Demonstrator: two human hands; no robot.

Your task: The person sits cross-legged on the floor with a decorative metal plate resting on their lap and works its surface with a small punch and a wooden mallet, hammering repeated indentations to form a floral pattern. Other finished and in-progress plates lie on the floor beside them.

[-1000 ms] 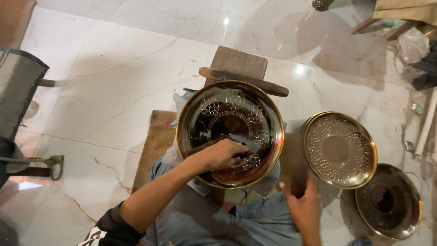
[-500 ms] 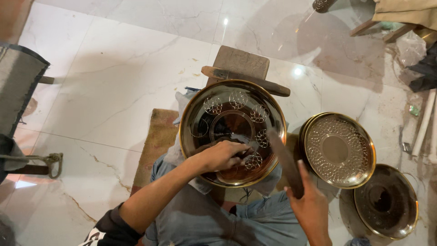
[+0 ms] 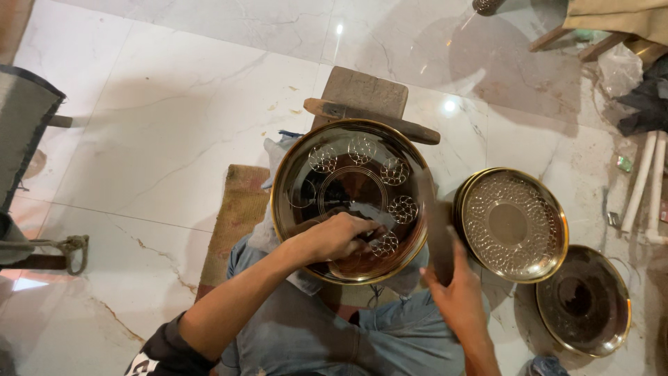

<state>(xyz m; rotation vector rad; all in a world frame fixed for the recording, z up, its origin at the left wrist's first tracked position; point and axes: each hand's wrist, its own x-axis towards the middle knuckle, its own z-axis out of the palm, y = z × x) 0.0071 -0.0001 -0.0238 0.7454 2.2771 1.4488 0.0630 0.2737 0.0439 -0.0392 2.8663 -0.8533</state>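
The person sat on the pale marble floor [image 3: 160, 125] with a wide, round brass tray with a dark centre and engraved rosettes [image 3: 351, 198] resting over the lap, its far edge towards a worn wooden block [image 3: 365, 94]. The left hand [image 3: 341, 237] lay inside the tray near its lower rim, fingers curled tight around a small punch-like tool whose tip I could not make out, set beside one of the rosettes. The right hand [image 3: 452, 296] was clenched on the handle of a dark, blurred mallet or hammer [image 3: 435, 223] raised just off the tray's right edge.

To my eye, good work here meant keeping the tool upright and pinned on the pattern line, the tray steadied against the knees, and each blow light and square so the motifs matched their neighbours.

Just beside the tray on the right lay a finished brass plate covered in engraved circles [image 3: 511, 223], and beyond it a darker plain metal dish [image 3: 584, 299].
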